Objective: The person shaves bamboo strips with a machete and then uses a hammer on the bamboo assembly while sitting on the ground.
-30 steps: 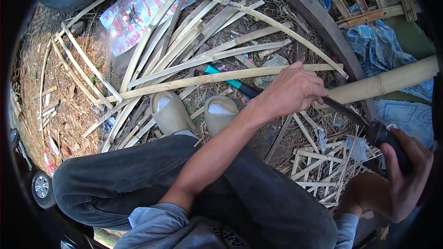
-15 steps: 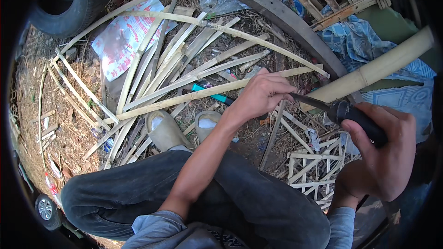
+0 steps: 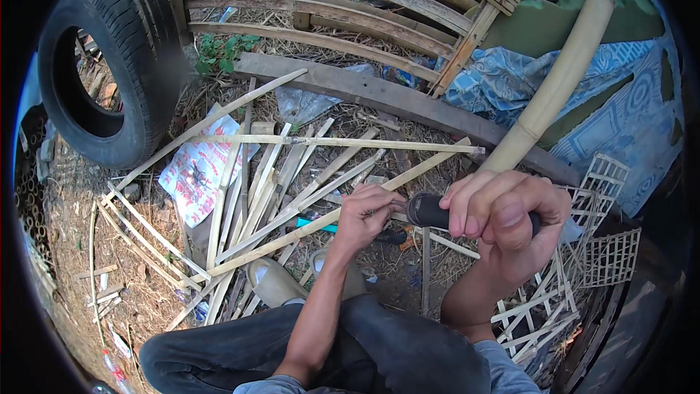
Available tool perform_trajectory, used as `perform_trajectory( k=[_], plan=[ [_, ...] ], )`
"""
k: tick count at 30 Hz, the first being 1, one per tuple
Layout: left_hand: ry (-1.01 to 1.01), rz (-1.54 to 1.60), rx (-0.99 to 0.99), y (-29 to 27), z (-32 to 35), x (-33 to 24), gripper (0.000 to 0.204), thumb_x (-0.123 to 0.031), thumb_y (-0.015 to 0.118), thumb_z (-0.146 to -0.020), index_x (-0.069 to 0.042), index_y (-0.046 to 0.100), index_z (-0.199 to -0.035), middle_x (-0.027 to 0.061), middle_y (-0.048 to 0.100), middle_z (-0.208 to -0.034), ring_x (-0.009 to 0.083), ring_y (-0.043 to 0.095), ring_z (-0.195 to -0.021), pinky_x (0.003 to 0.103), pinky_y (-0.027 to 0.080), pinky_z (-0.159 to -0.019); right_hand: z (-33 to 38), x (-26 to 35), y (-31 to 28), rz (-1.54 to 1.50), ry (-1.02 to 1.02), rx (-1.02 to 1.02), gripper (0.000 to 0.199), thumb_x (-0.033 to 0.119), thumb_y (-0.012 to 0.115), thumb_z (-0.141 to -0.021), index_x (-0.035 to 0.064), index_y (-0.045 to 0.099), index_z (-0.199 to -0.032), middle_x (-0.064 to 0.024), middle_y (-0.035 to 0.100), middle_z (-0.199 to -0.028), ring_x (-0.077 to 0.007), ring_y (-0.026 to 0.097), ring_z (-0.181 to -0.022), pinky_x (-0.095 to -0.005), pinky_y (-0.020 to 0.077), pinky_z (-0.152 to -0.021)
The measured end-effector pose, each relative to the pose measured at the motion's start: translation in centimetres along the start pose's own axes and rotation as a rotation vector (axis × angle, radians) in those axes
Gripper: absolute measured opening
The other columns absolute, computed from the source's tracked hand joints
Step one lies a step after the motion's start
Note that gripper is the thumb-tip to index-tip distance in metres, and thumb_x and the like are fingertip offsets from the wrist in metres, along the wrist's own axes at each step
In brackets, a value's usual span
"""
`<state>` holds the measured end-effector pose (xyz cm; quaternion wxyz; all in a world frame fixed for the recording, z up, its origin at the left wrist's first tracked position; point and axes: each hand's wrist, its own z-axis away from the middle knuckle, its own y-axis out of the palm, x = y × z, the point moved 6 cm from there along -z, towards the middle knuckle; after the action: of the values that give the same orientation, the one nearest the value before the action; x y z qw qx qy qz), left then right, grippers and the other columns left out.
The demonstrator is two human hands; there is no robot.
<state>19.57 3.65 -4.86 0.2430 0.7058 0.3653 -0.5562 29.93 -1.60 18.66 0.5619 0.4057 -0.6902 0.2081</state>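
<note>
Many split bamboo strips [image 3: 292,197] litter dry straw ground [image 3: 146,292] by a tyre [image 3: 102,66]. Left hand [image 3: 368,215] pinches one strip; right hand [image 3: 510,222] fists a black handle [image 3: 430,211] — its blade hidden.

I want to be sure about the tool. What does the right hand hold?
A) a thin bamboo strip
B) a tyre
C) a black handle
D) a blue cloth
C: the right hand is closed around a black handle, while the left hand touches a bamboo strip.
</note>
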Motion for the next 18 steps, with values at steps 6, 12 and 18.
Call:
perform_trajectory(
  k=[6, 12, 18],
  plan=[
    [-0.018, 0.010, -0.086, -0.6, 1.0, 0.6, 0.027, 0.011, 0.062, -0.074, -0.004, 0.077, -0.092, 0.0059, 0.073, -0.083, 0.0204, 0.067, -0.078, 0.032, 0.045, -0.077, 0.8, -0.9, 0.4, -0.028, -0.094, 0.107, 0.031, -0.005, 0.065, -0.084, 0.0013, 0.053, -0.056, -0.0115, 0.062, -0.057, -0.0206, 0.064, -0.054, -0.0352, 0.0552, -0.054],
    [-0.018, -0.115, 0.004, 0.8, 0.1, -0.3, 0.024, 0.008, 0.068, -0.074, -0.003, 0.076, -0.093, 0.0079, 0.072, -0.082, 0.0214, 0.066, -0.076, 0.033, 0.042, -0.075, 1.1, -1.6, -2.9, -0.304, -0.106, -0.064, 0.030, -0.002, 0.060, -0.091, 0.0002, 0.056, -0.061, -0.0098, 0.059, -0.059, -0.0179, 0.062, -0.056, -0.0341, 0.0537, -0.058],
    [-0.095, -0.067, 0.032, 1.3, -0.7, 0.2, 0.019, 0.005, 0.072, -0.077, -0.005, 0.079, -0.092, 0.0103, 0.074, -0.086, 0.0233, 0.066, -0.078, 0.033, 0.047, -0.079, -2.6, -3.7, -4.2, -0.332, -0.111, 0.053, 0.024, 0.006, 0.067, -0.092, -0.0022, 0.061, -0.071, -0.0101, 0.063, -0.065, -0.0186, 0.064, -0.060, -0.0351, 0.0552, -0.061]
  ],
)
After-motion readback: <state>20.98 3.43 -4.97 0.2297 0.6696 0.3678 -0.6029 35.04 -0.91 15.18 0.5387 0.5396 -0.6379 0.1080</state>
